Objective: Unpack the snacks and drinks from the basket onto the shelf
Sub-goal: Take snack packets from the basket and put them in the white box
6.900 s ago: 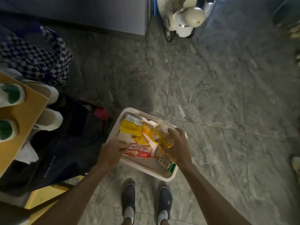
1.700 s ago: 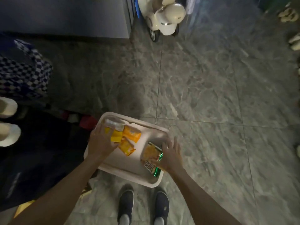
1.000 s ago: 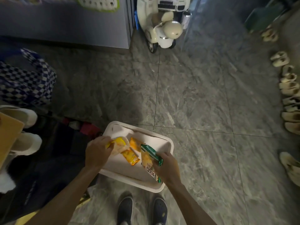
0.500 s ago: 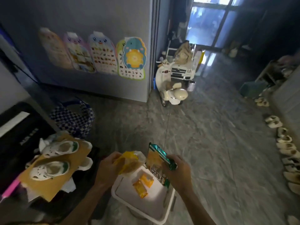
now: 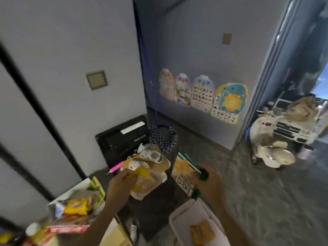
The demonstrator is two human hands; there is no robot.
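Grey wall (image 5: 195,50) ahead with four animal charts (image 5: 204,96) stuck low on it, pale panels (image 5: 71,50) to the left, marble floor (image 5: 266,192).
Far right: cream toy scooter (image 5: 271,151), white toy car (image 5: 292,130) behind it.
Black box unit (image 5: 122,139) in the corner, checkered bag (image 5: 163,139) beside it. In front of them, white shoes (image 5: 150,157) on cardboard.
White basket (image 5: 179,219) on the floor at bottom right, two orange packets (image 5: 202,233) inside it.
Snack pile (image 5: 71,210) at lower left. Its support is too blurred to tell.
Both hands are raised above the basket.
Left hand (image 5: 120,187): fingers curled round a clear yellow bag (image 5: 147,181).
Right hand (image 5: 211,185): gripping a green-edged orange pack (image 5: 184,174) by its side, pack roughly upright.
The two held items are near each other, not touching.
Frame is motion-blurred.
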